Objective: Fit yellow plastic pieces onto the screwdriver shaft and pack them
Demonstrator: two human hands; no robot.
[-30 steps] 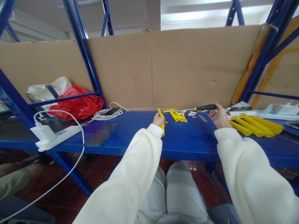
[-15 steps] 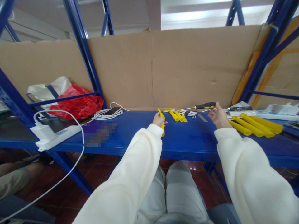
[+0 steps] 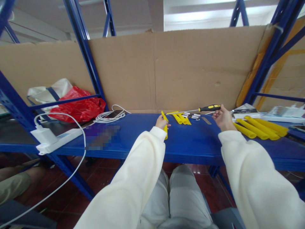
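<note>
My left hand [image 3: 162, 122] is closed around a yellow tube [image 3: 166, 128], which stands tilted above the blue table. In my right hand [image 3: 222, 117] is the end of a screwdriver's black and yellow handle [image 3: 209, 108]. The screwdriver's long metal shaft points left, and its tip reaches the side of the held tube; whether it touches cannot be made out. Under the shaft lie several shorter yellow tubes [image 3: 182, 118] beside small black and white pieces [image 3: 190, 115]. Longer yellow tubes [image 3: 260, 128] rest to the right of my right hand.
A cardboard wall [image 3: 186, 70] closes off the back of the blue table [image 3: 190, 140]. To the left are a coiled white cable [image 3: 108, 118], a power strip [image 3: 59, 140] and a red plastic bag [image 3: 81, 103]. A flat strip [image 3: 206, 120] lies near the middle. Another person's leg shows at lower left.
The screwdriver's handle has turned a little about its length, showing more yellow. My right fingers have shifted slightly on its end; my left hand and the tube stay in place.
</note>
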